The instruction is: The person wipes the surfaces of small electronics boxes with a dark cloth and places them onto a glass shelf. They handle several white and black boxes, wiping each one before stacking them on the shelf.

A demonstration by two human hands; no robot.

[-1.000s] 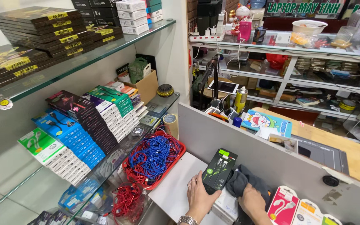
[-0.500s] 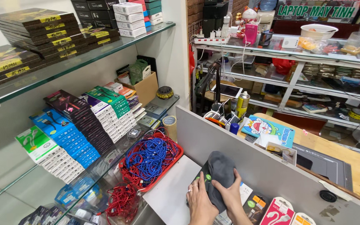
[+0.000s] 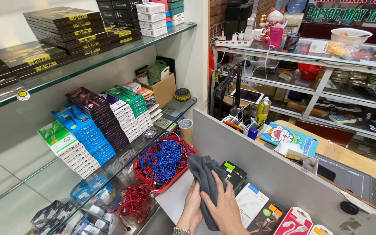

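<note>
Honestly, only the head view is given, so everything is read from that one. A dark grey cloth (image 3: pixel 204 182) is held over a dark boxed item (image 3: pixel 233 174) at the near edge of the white surface (image 3: pixel 172 201), just right of the red tray (image 3: pixel 187 163) full of blue and red cables (image 3: pixel 162 159). The left hand (image 3: pixel 191 209) is placed against the cloth's left side from below; whether its grip is closed on the box under the fabric can't be told, since the fingers are hidden. The right hand (image 3: pixel 223 204) is laid flat on the cloth with fingers spread, pressing rather than pinching, so nothing is clamped by it.

What could go wrong, as a guess: the box could be nudged sideways into the white package (image 3: pixel 251 202) just beside it, or the cloth could be snagged on the cables if it's dragged left, because the tray is so near. The roll of tape (image 3: pixel 185 127) behind the tray looks well out of reach.

The cloth's long axis is seen running from the wrists up and away toward the grey partition (image 3: pixel 266 169), tilted slightly left, with the bunched end pointing away from the person
</note>
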